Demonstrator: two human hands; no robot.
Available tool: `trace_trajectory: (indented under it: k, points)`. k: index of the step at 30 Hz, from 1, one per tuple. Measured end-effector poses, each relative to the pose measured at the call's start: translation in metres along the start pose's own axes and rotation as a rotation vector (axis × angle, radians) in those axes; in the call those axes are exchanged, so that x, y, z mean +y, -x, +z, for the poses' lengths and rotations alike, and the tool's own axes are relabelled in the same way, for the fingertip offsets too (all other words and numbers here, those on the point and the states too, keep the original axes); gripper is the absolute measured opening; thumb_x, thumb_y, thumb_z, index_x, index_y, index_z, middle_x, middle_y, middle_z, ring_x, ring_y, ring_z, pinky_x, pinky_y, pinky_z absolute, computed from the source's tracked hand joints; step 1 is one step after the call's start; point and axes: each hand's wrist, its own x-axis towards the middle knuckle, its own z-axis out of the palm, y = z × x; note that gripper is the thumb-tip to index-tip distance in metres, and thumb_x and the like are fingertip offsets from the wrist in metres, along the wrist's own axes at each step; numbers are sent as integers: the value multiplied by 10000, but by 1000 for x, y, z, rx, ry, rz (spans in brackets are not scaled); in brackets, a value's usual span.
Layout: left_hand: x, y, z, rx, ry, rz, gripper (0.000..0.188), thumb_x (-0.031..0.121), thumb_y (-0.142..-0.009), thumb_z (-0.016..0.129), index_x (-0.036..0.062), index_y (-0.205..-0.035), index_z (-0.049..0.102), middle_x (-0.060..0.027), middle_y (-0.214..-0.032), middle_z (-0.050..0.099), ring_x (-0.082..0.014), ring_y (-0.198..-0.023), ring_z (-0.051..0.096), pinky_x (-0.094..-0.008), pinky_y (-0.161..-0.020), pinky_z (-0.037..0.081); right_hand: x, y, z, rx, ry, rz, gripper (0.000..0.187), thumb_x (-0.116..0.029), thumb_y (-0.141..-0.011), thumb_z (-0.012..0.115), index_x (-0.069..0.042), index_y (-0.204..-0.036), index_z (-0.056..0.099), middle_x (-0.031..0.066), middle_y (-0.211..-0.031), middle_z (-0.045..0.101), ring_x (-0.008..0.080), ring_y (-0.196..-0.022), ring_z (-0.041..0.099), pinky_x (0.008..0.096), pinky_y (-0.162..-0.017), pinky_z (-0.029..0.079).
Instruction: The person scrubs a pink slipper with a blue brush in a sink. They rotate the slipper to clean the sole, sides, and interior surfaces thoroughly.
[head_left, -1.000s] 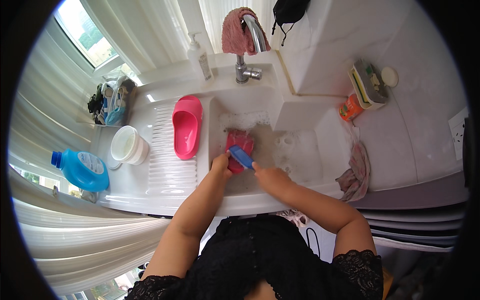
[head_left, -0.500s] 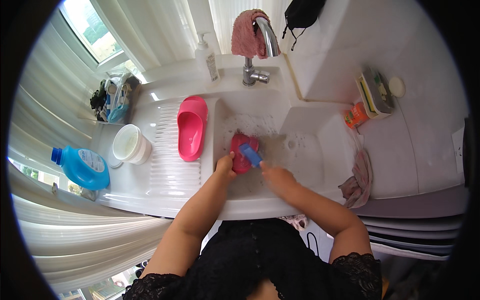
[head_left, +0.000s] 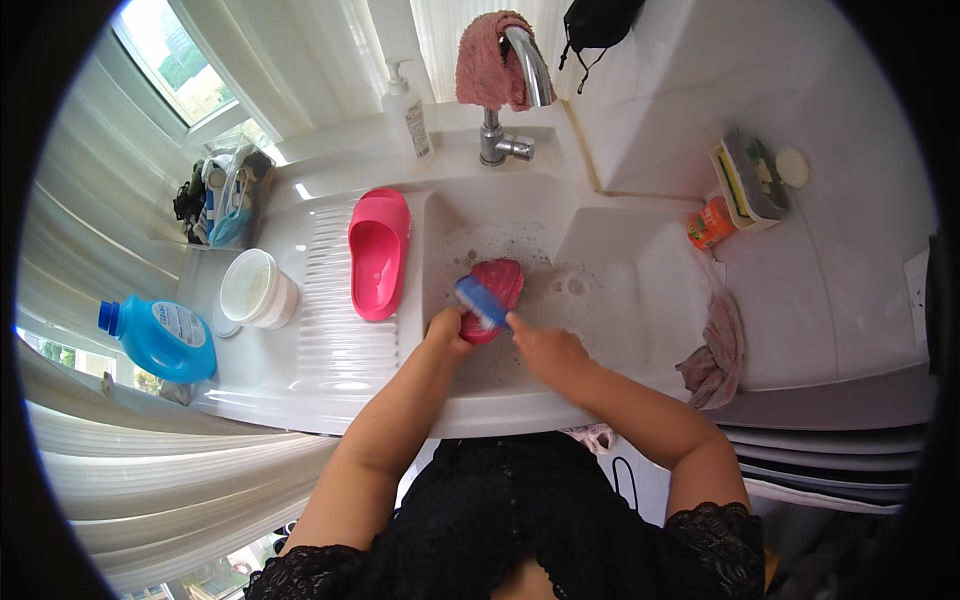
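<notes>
Steadying a pink slipper just ahead of it in the sink, the left hand is gripping the near edge. The right hand is holding a blue brush, which is lying across the slipper, ahead and leftward. Good scrubbing is probably demanding that firm left grip, with short strokes avoiding the left fingers.

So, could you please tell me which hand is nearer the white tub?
Left: the left hand, on the slipper in the sink, is right of the white tub; the right hand, with the brush, is farther right.
</notes>
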Motion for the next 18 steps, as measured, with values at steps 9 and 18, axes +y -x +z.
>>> trace_trajectory:
  k: [9,18]
  points:
    - [0,-7,-3,-94,22,0,242,130,-979,438,-17,-1167,477,-194,-1117,577,-316,-1029,605,-502,-909,514,-12,15,-2,-10,4,-66,348,-290,-1002,303,-71,-1175,511,230,-816,650,405,-752,644,511,-673,508]
    - [-1,-5,-3,6,51,-34,239,137,-977,441,-12,-1162,471,-194,-1109,577,-325,-1030,604,-527,-902,511,22,4,5,-34,26,70,354,-287,-990,336,-98,-1232,513,226,-811,645,402,-741,643,523,-675,504]
